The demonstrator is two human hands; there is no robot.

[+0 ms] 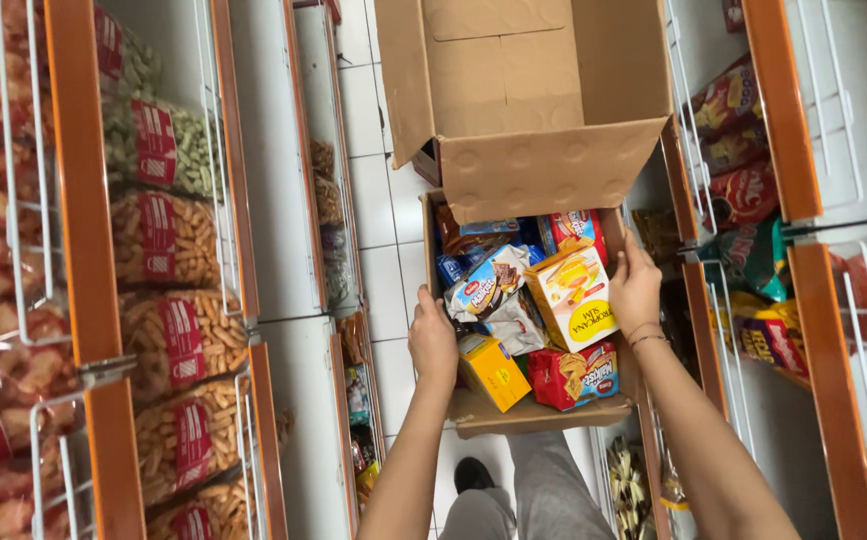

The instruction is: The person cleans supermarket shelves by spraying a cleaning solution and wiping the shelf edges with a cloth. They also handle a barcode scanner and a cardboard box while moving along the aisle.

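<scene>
Carrying: an open cardboard box [514,150] at frame centre, flaps up.
Left hand [433,340]: clamped on the box's left wall, centre-left of frame.
Right hand [636,288]: gripping the right wall, thin bracelet at the wrist.
Contents: snack packs, among them a yellow carton [493,370] and a red packet [574,374].
Left edge: wire shelves [29,200] of bagged snacks [166,240].
Below: white tiled floor [384,280].

Matt cardboard, glossy wrappers

The brown cardboard box [544,180] looks matt and slightly rough; inside, snack packets [487,285] shine in glossy plastic film (the yellow carton [574,297] is smooth printed card). White wire racks [26,200] look coated metal; floor tiles [384,260] gleam.
</scene>
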